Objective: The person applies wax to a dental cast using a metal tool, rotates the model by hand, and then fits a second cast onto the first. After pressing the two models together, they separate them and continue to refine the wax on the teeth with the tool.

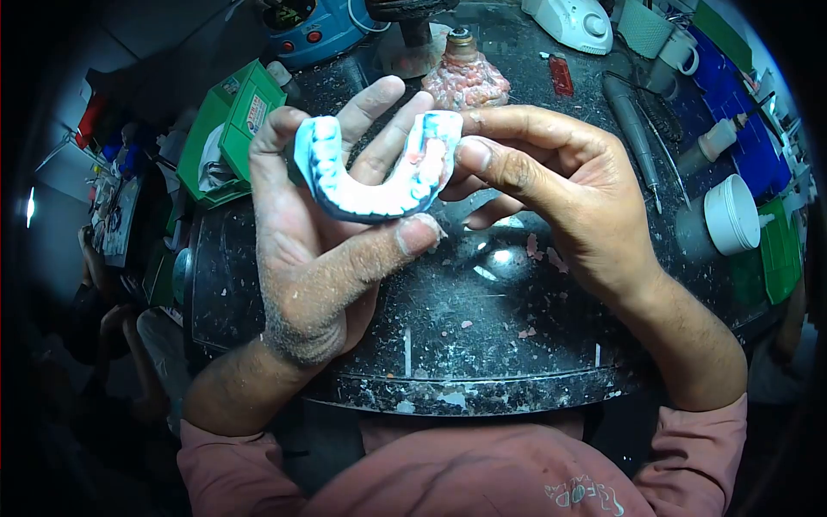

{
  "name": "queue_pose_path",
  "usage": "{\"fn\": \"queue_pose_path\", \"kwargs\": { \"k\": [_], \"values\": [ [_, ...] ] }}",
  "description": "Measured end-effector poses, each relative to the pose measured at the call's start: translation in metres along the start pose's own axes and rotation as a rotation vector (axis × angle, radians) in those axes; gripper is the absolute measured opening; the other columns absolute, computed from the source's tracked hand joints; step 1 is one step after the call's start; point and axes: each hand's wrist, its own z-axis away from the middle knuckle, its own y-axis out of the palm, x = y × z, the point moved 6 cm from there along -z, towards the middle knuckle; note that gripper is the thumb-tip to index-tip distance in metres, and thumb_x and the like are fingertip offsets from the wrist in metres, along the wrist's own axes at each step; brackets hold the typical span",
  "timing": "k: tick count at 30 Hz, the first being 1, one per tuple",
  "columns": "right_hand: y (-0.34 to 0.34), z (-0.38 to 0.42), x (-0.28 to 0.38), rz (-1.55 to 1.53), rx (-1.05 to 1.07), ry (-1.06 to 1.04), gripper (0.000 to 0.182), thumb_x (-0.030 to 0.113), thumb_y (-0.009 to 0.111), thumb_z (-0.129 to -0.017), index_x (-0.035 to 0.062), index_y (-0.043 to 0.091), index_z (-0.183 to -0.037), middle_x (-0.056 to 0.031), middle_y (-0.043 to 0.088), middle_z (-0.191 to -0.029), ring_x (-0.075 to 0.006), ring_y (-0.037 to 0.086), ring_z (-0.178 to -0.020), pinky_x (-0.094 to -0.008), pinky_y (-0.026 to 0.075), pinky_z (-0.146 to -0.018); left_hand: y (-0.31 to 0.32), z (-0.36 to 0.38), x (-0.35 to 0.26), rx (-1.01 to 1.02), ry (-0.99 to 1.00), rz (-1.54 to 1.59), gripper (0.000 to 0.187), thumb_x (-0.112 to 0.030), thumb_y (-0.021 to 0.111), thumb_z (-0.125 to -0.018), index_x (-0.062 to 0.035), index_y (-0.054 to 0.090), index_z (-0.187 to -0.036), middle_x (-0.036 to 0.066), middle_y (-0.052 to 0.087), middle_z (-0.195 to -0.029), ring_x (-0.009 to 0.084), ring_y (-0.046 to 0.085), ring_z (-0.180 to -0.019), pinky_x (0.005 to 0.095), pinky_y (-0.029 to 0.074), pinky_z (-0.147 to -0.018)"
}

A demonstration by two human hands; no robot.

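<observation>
A white and blue horseshoe-shaped dental cast (366,198) is held up over the bench, its row of teeth facing me. My left hand (314,246), dusted with pale powder, is closed around the cast's curved front, thumb below and fingers behind. My right hand (568,185) pinches the cast's right end between thumb and fingers. A small pinkish-white piece (432,162) sits along the teeth on that right side. Bright light washes out the middle of the cast.
Behind the hands is a lumpy pink mound with a metal top (465,77). Green bins (228,129) stand left of it, beside a blue machine (314,34). A grey handpiece (633,129), a white tub (730,214) and a white device (573,24) are at right. People sit at far left.
</observation>
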Motion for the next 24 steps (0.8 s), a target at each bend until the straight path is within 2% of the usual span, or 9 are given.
{"fn": "queue_pose_path", "kwargs": {
  "k": [3,11,14,16,18,20,21,24],
  "values": [
    [0.0,0.001,0.003,0.008,0.014,0.006,0.028,0.017,0.06,-0.093,0.0,0.061,-0.115,-0.0103,0.068,-0.097,-0.0155,0.067,-0.086,-0.0249,0.056,-0.067,0.0,0.002,-0.003,-0.003,0.069,-0.092,0.075,0.001,0.069,-0.075,-0.0099,0.023,-0.133,0.028,0.026,-0.143,0.0445,0.026,-0.137,0.0527,0.024,-0.113],
    [-0.001,0.001,0.001,0.045,0.027,-0.002,0.028,0.018,0.06,-0.093,-0.0004,0.061,-0.114,-0.0103,0.068,-0.095,-0.0143,0.067,-0.084,-0.0239,0.056,-0.067,-0.003,0.005,-0.004,-0.033,0.102,-0.159,0.074,0.005,0.072,-0.072,-0.0089,0.023,-0.127,0.029,0.03,-0.141,0.0436,0.031,-0.135,0.0515,0.029,-0.111],
    [-0.008,-0.001,0.003,0.075,-0.091,-0.05,0.025,0.016,0.057,-0.094,-0.0016,0.062,-0.111,-0.0087,0.067,-0.093,-0.0125,0.066,-0.084,-0.023,0.055,-0.066,-0.004,0.005,-0.006,-0.049,0.085,-0.175,0.072,0.005,0.07,-0.074,-0.0077,0.023,-0.127,0.029,0.031,-0.14,0.0423,0.031,-0.135,0.0497,0.03,-0.111],
    [-0.016,-0.003,0.008,0.159,-0.122,-0.118,0.019,0.014,0.054,-0.093,-0.0008,0.062,-0.103,-0.0059,0.064,-0.087,-0.01,0.063,-0.077,-0.023,0.054,-0.065,-0.004,0.004,-0.007,-0.061,0.073,-0.181,0.07,0.005,0.068,-0.075,-0.0068,0.023,-0.127,0.029,0.031,-0.14,0.0415,0.031,-0.135,0.0487,0.031,-0.111],
    [-0.022,-0.003,0.012,0.162,-0.188,-0.088,0.021,0.014,0.04,-0.093,0.0018,0.052,-0.082,-0.0007,0.046,-0.074,-0.0064,0.044,-0.062,-0.0253,0.047,-0.059,-0.006,0.003,-0.009,-0.078,0.072,-0.192,0.067,0.006,0.066,-0.077,-0.0051,0.023,-0.127,0.03,0.031,-0.139,0.0397,0.032,-0.135,0.0467,0.033,-0.11],
    [-0.028,-0.007,0.017,0.212,-0.123,-0.217,0.02,0.014,0.036,-0.091,0.0035,0.047,-0.077,-0.0004,0.039,-0.073,-0.007,0.036,-0.06,-0.0251,0.042,-0.055,-0.006,0.003,-0.009,-0.086,0.078,-0.2,0.066,0.006,0.065,-0.078,-0.0044,0.022,-0.127,0.03,0.031,-0.139,0.0392,0.033,-0.134,0.0467,0.033,-0.11],
    [-0.034,-0.006,0.014,0.108,-0.166,-0.173,0.024,0.019,0.039,-0.094,0.0055,0.046,-0.075,0.0001,0.037,-0.07,-0.0078,0.031,-0.057,-0.0244,0.038,-0.053,-0.006,0.003,-0.009,-0.093,0.081,-0.21,0.064,0.006,0.064,-0.079,-0.0036,0.022,-0.127,0.03,0.032,-0.139,0.0388,0.035,-0.134,0.0467,0.033,-0.11],
    [-0.029,-0.002,0.016,0.105,-0.228,-0.08,0.027,0.026,0.044,-0.096,0.0067,0.048,-0.077,0.0006,0.038,-0.068,-0.0074,0.033,-0.055,-0.0243,0.038,-0.052,-0.008,0.004,-0.01,-0.125,0.064,-0.258,0.064,0.007,0.063,-0.08,-0.0027,0.022,-0.128,0.03,0.033,-0.138,0.0379,0.037,-0.132,0.0459,0.034,-0.11]
  ]
}}
